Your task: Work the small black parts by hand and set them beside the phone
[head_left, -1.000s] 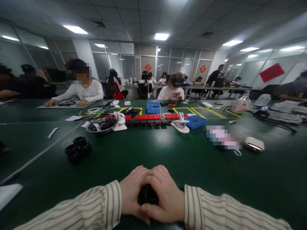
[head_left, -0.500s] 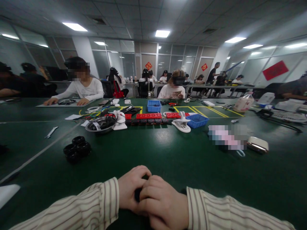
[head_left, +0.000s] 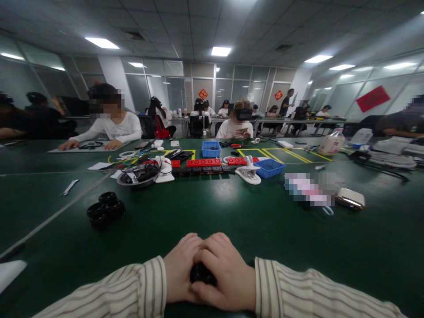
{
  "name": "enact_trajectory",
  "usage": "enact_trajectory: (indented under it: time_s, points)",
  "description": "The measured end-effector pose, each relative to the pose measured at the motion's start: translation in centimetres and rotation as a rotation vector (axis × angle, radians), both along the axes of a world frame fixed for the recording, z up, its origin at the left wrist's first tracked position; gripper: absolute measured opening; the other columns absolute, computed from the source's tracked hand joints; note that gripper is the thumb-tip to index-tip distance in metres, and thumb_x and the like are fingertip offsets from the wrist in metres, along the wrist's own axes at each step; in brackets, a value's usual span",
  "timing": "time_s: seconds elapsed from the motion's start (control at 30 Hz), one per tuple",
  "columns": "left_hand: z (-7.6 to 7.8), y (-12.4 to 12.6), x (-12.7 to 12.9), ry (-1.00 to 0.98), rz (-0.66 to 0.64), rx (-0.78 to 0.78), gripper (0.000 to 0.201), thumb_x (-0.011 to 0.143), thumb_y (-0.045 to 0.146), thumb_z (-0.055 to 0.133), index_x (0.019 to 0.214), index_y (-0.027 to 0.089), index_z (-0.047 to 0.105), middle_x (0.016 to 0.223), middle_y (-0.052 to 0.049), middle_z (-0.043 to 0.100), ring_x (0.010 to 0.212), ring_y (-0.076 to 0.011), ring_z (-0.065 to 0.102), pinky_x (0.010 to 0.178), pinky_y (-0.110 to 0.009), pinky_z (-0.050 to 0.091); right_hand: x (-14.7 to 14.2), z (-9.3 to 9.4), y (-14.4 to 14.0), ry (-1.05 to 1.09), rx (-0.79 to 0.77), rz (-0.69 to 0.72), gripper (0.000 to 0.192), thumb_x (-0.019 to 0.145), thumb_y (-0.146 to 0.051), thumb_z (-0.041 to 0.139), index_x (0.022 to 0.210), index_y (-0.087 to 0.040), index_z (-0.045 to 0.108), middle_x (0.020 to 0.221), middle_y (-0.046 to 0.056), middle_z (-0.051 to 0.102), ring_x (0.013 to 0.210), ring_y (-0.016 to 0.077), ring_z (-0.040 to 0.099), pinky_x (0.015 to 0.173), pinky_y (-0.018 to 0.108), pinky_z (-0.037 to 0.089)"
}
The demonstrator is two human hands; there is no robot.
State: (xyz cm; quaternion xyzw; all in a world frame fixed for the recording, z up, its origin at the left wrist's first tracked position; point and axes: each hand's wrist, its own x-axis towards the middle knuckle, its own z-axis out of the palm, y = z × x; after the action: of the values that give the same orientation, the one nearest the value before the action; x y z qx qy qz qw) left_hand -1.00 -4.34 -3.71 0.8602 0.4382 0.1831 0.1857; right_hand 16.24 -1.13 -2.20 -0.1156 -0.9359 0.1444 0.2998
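Clasping a small black part (head_left: 202, 274) between them at the near edge of the green table (head_left: 232, 221), the left hand (head_left: 180, 269) and the right hand (head_left: 225, 274) close round it with fingers interlocked, which looks like pressing or twisting it; the part is mostly hidden. Left lies a stack of black rings (head_left: 105, 208); beyond, a cable-filled bowl (head_left: 137, 174), red strips (head_left: 205, 162), blue bin (head_left: 270, 168); nothing blocks the hands.

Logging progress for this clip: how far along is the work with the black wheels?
Done: nothing shows as finished. In hand: the left hand and right hand are closed together around one small black part, mostly hidden. Left: a cluster of black wheels sits untouched on the table.
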Motion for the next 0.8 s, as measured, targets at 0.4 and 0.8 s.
enact_trajectory:
  time_s: [0.4, 0.8]
  points:
    - [-0.4, 1.3, -0.5, -0.156, -0.175, -0.080, 0.035, 0.059, 0.049, 0.069, 0.073, 0.019, 0.056, 0.074, 0.003, 0.057, 0.076, -0.0166, 0.054, 0.079, -0.031, 0.038, -0.2, -0.1, 0.6, 0.034, 0.114, 0.377, 0.019, 0.069, -0.024, 0.036, 0.082, -0.017, 0.047, 0.086, 0.002, 0.055, 0.086, 0.0142, 0.048, 0.083, 0.033, 0.034]
    - [1.7, 0.7, 0.1, -0.204, -0.180, -0.061, 0.059, 0.060, 0.059, 0.067, 0.105, 0.022, 0.056, 0.103, -0.003, 0.057, 0.095, -0.0232, 0.052, 0.087, -0.036, 0.040, 0.0, 0.9, 0.3, 0.174, 0.040, 0.232, 0.035, 0.082, -0.041, 0.034, 0.101, -0.015, 0.048, 0.096, 0.007, 0.053, 0.089, 0.0174, 0.047, 0.081, 0.035, 0.036]
